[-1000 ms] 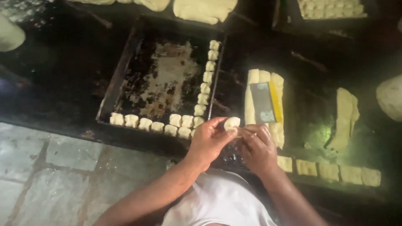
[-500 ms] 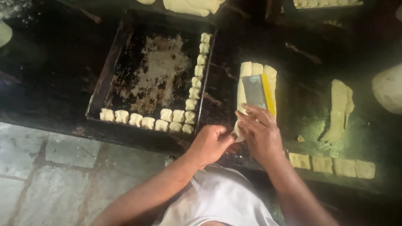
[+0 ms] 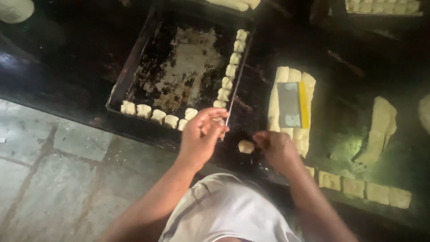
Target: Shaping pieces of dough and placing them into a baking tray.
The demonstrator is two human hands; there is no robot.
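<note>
A dark baking tray [image 3: 134,67] holds small dough pieces [image 3: 157,116] in a row along its near edge and another row [image 3: 233,58] up its right edge. My left hand [image 3: 201,134] hovers over the tray's near right corner, fingers bunched and pointing down; whether they hold a piece is hidden. My right hand [image 3: 275,145] rests on the black worktop with curled fingers. A loose dough piece [image 3: 245,146] lies just left of its fingertips. Beyond my right hand lie long dough strips [image 3: 275,94] with a metal scraper with a yellow handle [image 3: 291,104] on top.
Cut dough squares [image 3: 378,192] line the worktop's near edge at the right. A folded dough strip [image 3: 380,127] lies at the far right. A second tray of dough pieces [image 3: 380,6] sits at the top right, a dough lump [image 3: 13,9] at the top left. Stone floor [image 3: 53,179] is below.
My left hand has moved from beside my right hand to the tray's near right corner. My right hand has drawn back from the scraper. A loose dough piece now lies between the hands.
</note>
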